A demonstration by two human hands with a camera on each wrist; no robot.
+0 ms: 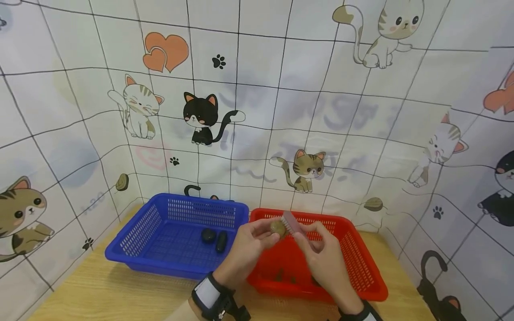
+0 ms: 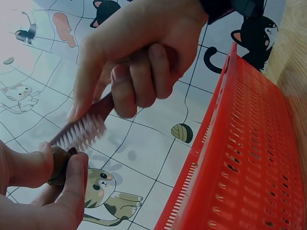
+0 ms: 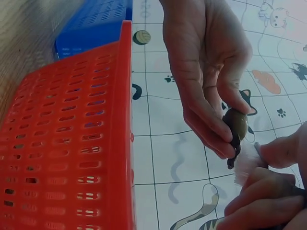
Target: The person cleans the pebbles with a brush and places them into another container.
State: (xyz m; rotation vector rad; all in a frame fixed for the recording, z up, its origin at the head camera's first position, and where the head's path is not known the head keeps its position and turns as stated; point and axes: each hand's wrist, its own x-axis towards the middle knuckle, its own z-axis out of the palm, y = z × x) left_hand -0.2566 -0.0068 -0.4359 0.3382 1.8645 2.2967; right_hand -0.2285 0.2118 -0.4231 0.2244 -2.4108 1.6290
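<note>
My left hand point(image 1: 246, 246) pinches a small, rounded olive-brown object point(image 1: 278, 228) between thumb and fingers, above the red basket point(image 1: 375, 278). In the right wrist view a dark, uneven bit sticks out from this object point(image 3: 237, 125); its exact kind cannot be told. My right hand point(image 1: 326, 256) grips a scrubbing brush point(image 1: 293, 221) with a reddish-brown back and pale bristles. Curled fingers wrap the brush handle in the left wrist view, where the bristles point(image 2: 85, 132) lie against the top of the object.
Left of the red basket stands a blue basket point(image 1: 138, 263), holding a dark round piece point(image 1: 208, 235) and a dark elongated piece point(image 1: 221, 241). Small dark greenish items point(image 1: 279, 274) lie in the red basket, partly hidden. Both baskets rest on a wooden table point(image 1: 84, 285) before a cat-print sheet point(image 1: 257, 111).
</note>
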